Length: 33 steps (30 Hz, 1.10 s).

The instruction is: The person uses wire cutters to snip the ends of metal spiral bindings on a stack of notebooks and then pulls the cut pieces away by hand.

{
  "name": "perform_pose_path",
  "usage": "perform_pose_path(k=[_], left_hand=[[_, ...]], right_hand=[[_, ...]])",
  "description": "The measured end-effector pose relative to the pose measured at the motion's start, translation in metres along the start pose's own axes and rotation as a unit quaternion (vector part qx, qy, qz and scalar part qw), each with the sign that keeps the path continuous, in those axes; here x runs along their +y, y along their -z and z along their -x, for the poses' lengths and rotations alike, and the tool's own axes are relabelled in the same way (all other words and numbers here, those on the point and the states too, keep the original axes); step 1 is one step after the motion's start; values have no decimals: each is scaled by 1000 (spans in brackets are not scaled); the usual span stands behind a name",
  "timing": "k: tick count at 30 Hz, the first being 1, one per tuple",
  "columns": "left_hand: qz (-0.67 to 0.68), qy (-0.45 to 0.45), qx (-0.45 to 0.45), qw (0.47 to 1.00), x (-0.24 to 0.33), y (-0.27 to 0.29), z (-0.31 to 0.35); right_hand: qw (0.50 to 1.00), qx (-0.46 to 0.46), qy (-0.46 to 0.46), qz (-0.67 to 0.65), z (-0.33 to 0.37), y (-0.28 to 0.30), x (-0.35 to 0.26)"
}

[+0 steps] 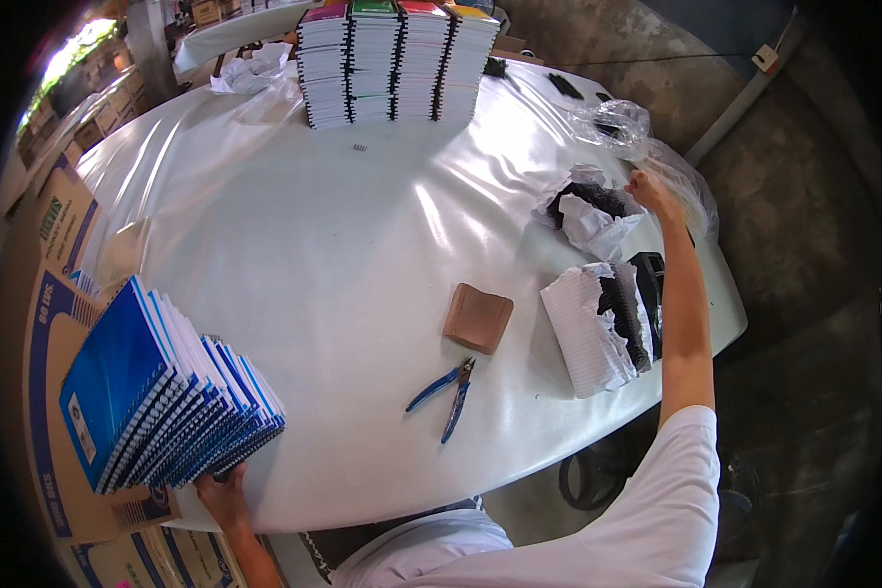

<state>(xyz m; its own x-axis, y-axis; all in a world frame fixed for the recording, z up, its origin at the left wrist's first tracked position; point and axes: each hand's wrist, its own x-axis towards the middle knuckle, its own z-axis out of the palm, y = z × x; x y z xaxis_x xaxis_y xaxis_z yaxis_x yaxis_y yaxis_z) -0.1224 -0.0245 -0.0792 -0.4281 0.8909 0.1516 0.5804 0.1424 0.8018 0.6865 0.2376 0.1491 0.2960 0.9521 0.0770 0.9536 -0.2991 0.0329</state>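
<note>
At the lower left, a leaning stack of blue spiral notebooks (118,377) fans out, with white pages and dark coils showing. My left hand (227,495) is at its lower edge, fingers curled against the bottom notebooks and partly hidden. My right arm reaches far out to the right. There my right hand (657,191) is closed beside a torn white paper wrap (598,227) with black coils inside; what its fingers hold, if anything, is too small to make out. Nearer me lies a second torn paper package (583,333) of black coils.
Blue-handled cutting pliers (456,402) lie open near a brown square block (478,318). Tall notebook stacks (397,69) with coloured covers stand at the far edge. Clear plastic (691,181) lies at the right, and cardboard boxes (49,392) line the left. A small loose coil (360,147) rests mid-table.
</note>
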Motion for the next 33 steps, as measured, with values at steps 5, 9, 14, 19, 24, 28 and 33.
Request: perform_pose_path(k=[5,9,14,19,24,28,33], left_hand=[[132,-61,-21,989,-1,1,-7],[205,1,-33,978,10,7,-27],[131,5,-145,981,17,18,-59],[-49,-65,-84,993,-13,1,-55],[-195,-7,6,981,48,-15,-22],[-168,8,60,984,55,-18,-16],[-122,16,67,990,64,-14,-14]], right_hand=[[966,163,30,198,29,-27,-34],[977,158,135,41,94,-3,-156],[920,-238,297,-94,239,-45,-257],[969,-117,211,-60,319,-93,-317],[945,21,278,-171,325,-95,-347],[889,64,402,-211,330,-72,-375],[821,103,555,-81,339,-71,-366]])
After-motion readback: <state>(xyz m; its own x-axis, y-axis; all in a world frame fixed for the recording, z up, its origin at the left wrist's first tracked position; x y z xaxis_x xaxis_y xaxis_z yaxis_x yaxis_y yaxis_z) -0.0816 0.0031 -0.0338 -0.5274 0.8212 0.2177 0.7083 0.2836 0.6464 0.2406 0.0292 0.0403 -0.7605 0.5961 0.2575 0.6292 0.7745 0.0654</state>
